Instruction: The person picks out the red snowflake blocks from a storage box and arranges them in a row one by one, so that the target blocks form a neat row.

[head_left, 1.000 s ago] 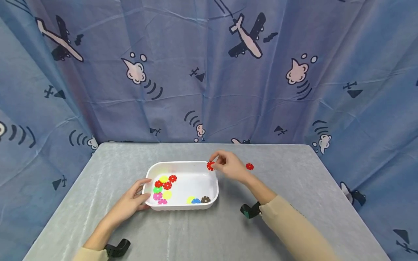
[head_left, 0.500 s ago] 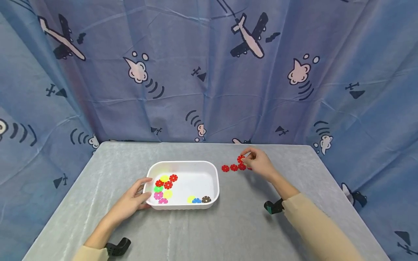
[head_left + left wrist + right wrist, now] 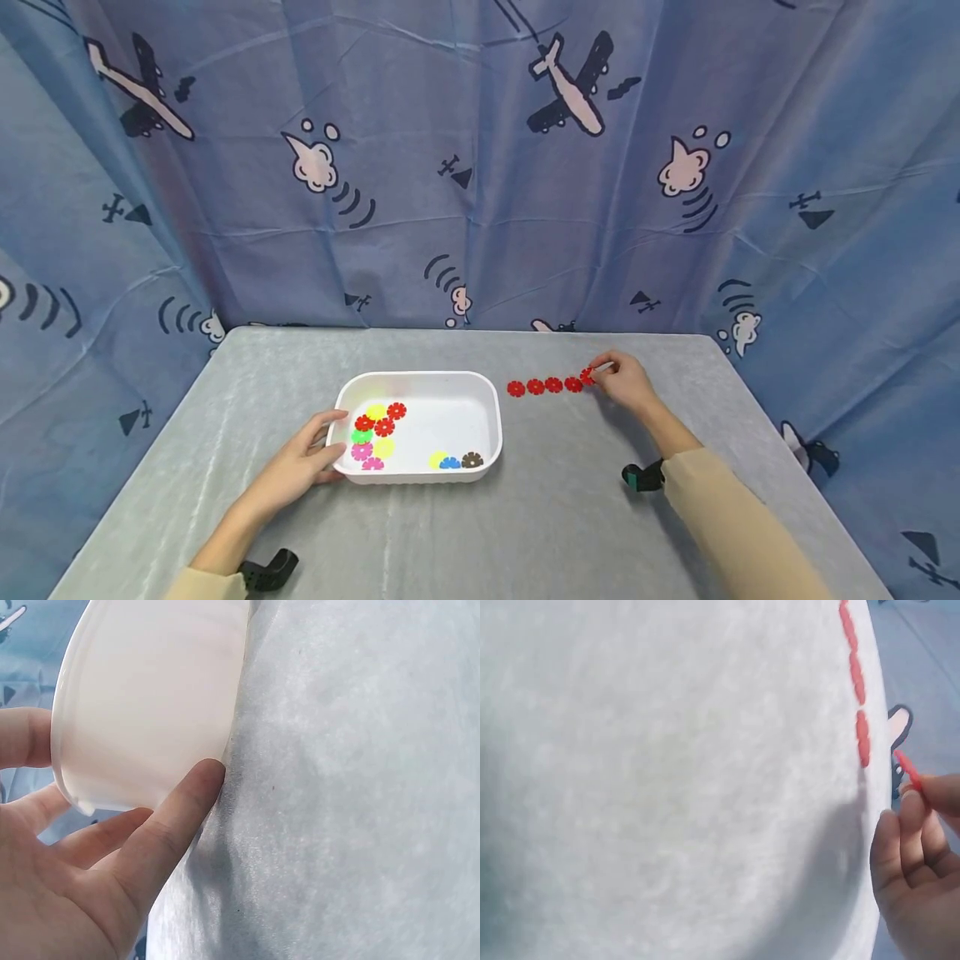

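At the left end of a white plastic tray [image 3: 427,477], my left hand [image 3: 303,458] holds the wall, with fingers at the rim and low on the side. The left wrist view shows this hand [image 3: 112,862] against the tray's outer wall [image 3: 150,697]. My right hand [image 3: 628,385] pinches a red notched plastic disc [image 3: 587,377] between thumb and fingertips, just right of a row of several matching red discs [image 3: 536,387] on the table. In the right wrist view the held disc [image 3: 908,769] appears edge-on, close over the table.
Inside the tray, red discs [image 3: 385,427], pink discs [image 3: 362,451], a green disc [image 3: 362,436] and yellow ones [image 3: 377,412] lie at the left; a blue disc [image 3: 450,462] and a brown disc [image 3: 472,460] lie near the front right. A patterned blue curtain [image 3: 480,167] hangs behind the grey table [image 3: 465,542].
My right hand has moved rightward from the tray's right rim to the end of the row, holding a red disc; the row has one more disc showing. The left hand and tray stay put.
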Tool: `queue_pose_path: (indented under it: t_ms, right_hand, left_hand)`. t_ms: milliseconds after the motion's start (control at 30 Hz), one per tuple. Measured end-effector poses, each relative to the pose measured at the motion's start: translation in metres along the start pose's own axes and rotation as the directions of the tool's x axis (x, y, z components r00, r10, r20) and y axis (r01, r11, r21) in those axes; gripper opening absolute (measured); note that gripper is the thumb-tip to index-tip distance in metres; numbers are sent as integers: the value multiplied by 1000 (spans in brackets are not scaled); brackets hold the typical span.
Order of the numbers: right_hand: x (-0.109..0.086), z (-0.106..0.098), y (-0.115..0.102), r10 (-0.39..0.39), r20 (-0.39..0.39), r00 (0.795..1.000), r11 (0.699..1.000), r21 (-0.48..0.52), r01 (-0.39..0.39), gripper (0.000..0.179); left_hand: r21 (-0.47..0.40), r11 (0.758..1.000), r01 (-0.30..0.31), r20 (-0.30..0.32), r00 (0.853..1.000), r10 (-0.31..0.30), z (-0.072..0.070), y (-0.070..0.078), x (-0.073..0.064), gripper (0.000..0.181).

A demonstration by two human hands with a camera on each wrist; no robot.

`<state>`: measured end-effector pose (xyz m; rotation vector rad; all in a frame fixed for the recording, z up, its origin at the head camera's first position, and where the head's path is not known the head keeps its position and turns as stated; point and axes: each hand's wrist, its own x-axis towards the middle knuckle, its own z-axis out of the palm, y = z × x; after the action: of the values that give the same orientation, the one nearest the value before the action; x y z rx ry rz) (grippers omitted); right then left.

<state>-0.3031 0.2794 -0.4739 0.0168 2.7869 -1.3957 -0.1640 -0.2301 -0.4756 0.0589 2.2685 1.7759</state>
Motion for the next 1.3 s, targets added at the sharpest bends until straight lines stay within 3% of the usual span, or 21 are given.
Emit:
queue_pose_path:
  t_ms: [300, 467, 633, 900, 1100, 1300]
  right_hand:
    - [4, 3, 12, 56, 4, 998, 993, -104, -55, 18]
    - [4, 2, 14, 19, -9, 1000, 981, -193, -20, 16]
    - [-1, -3, 7, 1, -20, 1000, 986, -166, -4, 20]
    - [-8, 0, -37, -71, -36, 997, 994, -90, 68, 26]
    - [-22, 16, -74, -151, -8, 988, 988, -16, 151, 23]
    - [-35, 40, -111, -207, 9, 978, 978, -16, 208, 20]
  left_hand:
    - [-6, 1000, -8, -2, 1000, 8, 0, 0, 0, 53]
    - [-4, 1000, -14, -2, 1000, 14, 0, 0, 0, 52]
    - [-5, 1000, -14, 3, 1000, 14, 1, 0, -2, 54]
    - [0, 1000, -12, -1, 1000, 12, 2, 0, -2, 54]
    - [11, 1000, -3, -2, 1000, 3, 1, 0, 0, 54]
    - [33, 999, 16, -10, 1000, -15, 2, 1, -2, 54]
